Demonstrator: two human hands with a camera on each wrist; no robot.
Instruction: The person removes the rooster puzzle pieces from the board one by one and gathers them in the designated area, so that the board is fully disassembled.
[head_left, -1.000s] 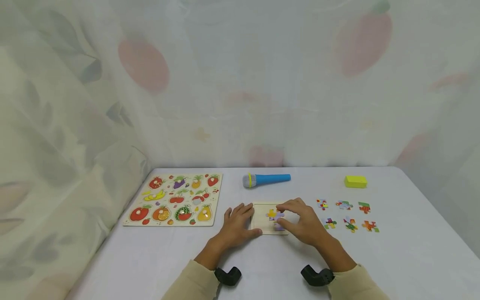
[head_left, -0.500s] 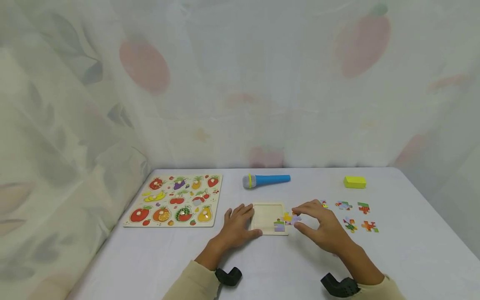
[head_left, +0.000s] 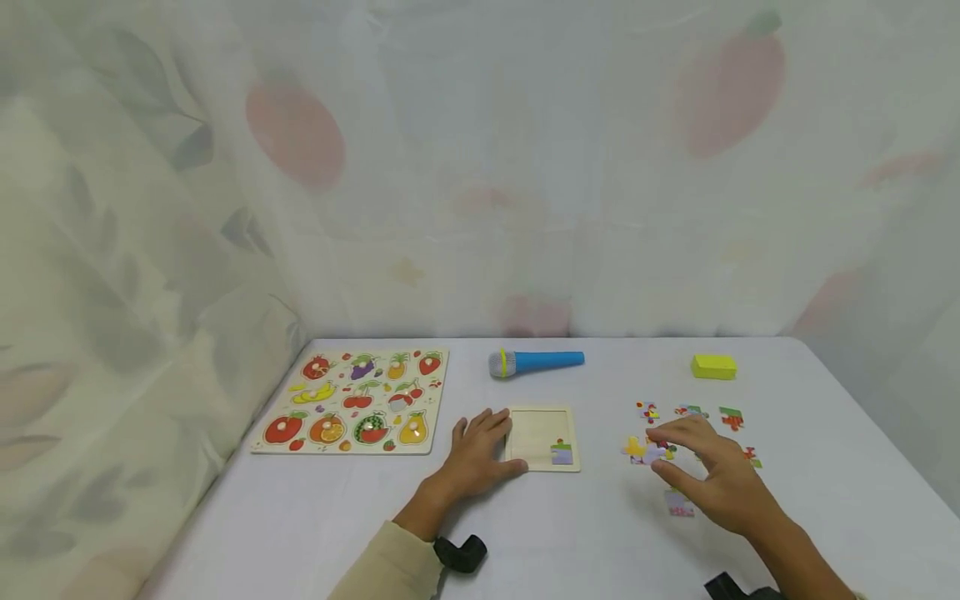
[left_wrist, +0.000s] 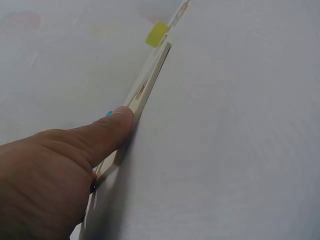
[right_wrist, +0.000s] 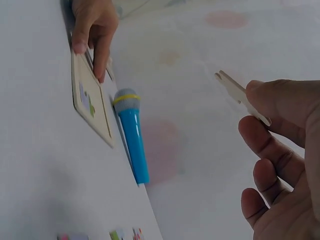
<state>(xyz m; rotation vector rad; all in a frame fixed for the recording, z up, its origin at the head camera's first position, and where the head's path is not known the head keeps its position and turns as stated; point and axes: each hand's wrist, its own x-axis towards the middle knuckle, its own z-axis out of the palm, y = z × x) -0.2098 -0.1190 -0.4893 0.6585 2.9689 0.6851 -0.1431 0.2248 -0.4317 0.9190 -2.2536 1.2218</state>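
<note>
My left hand (head_left: 474, 457) holds the wooden puzzle tray (head_left: 531, 468) at its left side, thumb by the front corner and fingers by the back one. A single green and lilac puzzle piece (head_left: 562, 453) lies in the tray's front right corner. Off to the right, my right hand (head_left: 712, 475) pinches another puzzle piece (right_wrist: 235, 90), yellow and lilac in the head view, between thumb and index finger. That piece is raised over the table. Beneath and beyond it lie several loose pieces, partly covered by the hand; a pink and lilac piece (head_left: 679, 503) lies nearest me.
A fruit peg puzzle board (head_left: 416, 400) lies to the left. Behind the tray is a blue toy microphone (head_left: 547, 360). A yellow block (head_left: 713, 367) stands at the back right. Patterned cloth (head_left: 480, 167) hangs behind the white table.
My right hand has lifted the yellow and lilac piece out of the tray and carried it right, over the loose pieces. The left hand has stayed at the tray.
</note>
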